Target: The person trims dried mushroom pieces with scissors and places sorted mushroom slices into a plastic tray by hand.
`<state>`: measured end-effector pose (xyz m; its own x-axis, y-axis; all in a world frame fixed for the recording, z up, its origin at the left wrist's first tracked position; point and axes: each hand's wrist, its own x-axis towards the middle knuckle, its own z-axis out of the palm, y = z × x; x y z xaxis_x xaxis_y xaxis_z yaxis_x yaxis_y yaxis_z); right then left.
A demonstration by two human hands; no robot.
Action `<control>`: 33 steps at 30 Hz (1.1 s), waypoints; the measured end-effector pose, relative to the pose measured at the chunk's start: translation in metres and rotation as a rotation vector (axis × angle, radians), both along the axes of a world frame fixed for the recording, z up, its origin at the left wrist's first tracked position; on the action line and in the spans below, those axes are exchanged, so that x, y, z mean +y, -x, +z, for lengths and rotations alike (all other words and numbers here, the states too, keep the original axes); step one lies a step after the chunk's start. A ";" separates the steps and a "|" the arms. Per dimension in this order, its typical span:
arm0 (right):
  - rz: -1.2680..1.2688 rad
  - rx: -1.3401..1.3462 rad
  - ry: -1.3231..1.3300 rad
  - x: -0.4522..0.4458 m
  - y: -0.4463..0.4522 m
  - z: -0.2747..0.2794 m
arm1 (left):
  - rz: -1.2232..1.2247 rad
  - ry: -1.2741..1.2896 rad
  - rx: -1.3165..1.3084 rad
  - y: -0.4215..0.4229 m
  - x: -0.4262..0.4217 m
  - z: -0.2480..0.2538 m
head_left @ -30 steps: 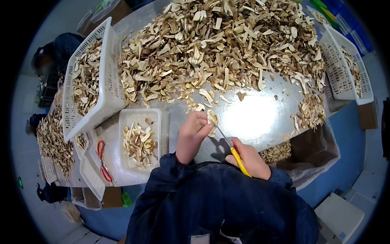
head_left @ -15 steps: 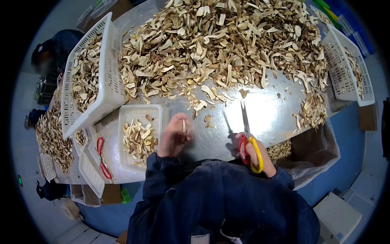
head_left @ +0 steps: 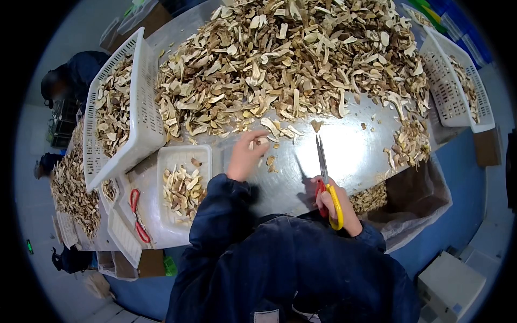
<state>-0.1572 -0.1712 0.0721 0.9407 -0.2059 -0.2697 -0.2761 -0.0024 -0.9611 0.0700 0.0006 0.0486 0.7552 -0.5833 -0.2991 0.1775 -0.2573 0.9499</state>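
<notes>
My left hand (head_left: 247, 154) is at the near edge of the big pile of dried mushroom slices (head_left: 280, 70), its fingers bent round a pale mushroom slice (head_left: 262, 141). Small slices lie on the metal just beyond its fingertips. In my right hand (head_left: 341, 206) are scissors (head_left: 323, 161) with one red and one yellow handle, their blades pointing away from me and slightly parted. A shallow white tray (head_left: 209, 161) with cut slices stands left of my left hand.
White baskets of slices stand at the left (head_left: 145, 116) and right (head_left: 449, 107). Red-handled scissors (head_left: 137, 215) lie left of the tray. A lined box (head_left: 417, 199) is below the table edge at the right. A person (head_left: 81, 72) is at the upper left.
The slice that both hands worked on is gone from the blades. My left hand moved back towards the tray, then forward to the pile's edge. The right hand turned the scissors upright.
</notes>
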 end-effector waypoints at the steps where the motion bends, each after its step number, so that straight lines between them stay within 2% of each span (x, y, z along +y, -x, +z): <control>1: -0.004 -0.005 0.002 0.001 -0.001 -0.001 | 0.070 0.165 0.410 0.000 0.004 0.007; 4: 0.005 -0.011 0.022 0.001 -0.004 -0.003 | 0.271 0.755 0.888 -0.004 0.021 -0.008; 5: 0.013 -0.007 0.036 0.000 -0.005 -0.002 | 0.210 0.920 0.918 -0.011 0.028 -0.023; 8: 0.003 -0.010 0.030 0.000 -0.005 -0.004 | 0.534 0.655 0.772 -0.012 0.012 0.012; 9: -0.005 -0.014 0.020 0.000 -0.005 -0.005 | 0.302 0.684 0.603 -0.019 0.012 0.010; 12: -0.007 -0.014 0.016 0.000 -0.003 -0.003 | 0.030 -0.019 -0.015 -0.028 -0.007 0.013; 13: -0.010 -0.016 0.013 -0.001 -0.002 -0.003 | -0.031 -0.128 -0.511 -0.029 -0.018 0.001; 16: -0.016 -0.015 0.009 -0.001 0.000 -0.003 | -0.133 -0.443 -1.053 -0.028 -0.039 -0.008; 17: -0.017 -0.008 0.009 -0.002 0.000 -0.002 | -0.183 -0.547 -0.960 -0.028 -0.043 -0.006; 20: -0.030 -0.025 0.017 -0.004 0.002 -0.002 | -0.192 -0.434 -0.925 -0.032 -0.032 -0.019; 23: -0.033 -0.005 0.036 -0.006 0.000 0.000 | -0.058 0.059 0.234 -0.019 -0.021 0.004; 26: -0.002 0.066 0.063 -0.005 -0.006 0.004 | -0.046 0.500 0.695 -0.001 -0.010 0.019; 30: 0.075 0.009 0.155 -0.001 -0.010 0.007 | -0.018 0.635 0.803 0.010 -0.003 0.017; 33: 0.152 0.041 0.260 0.001 -0.015 0.013 | 0.052 0.588 0.742 0.018 -0.004 0.024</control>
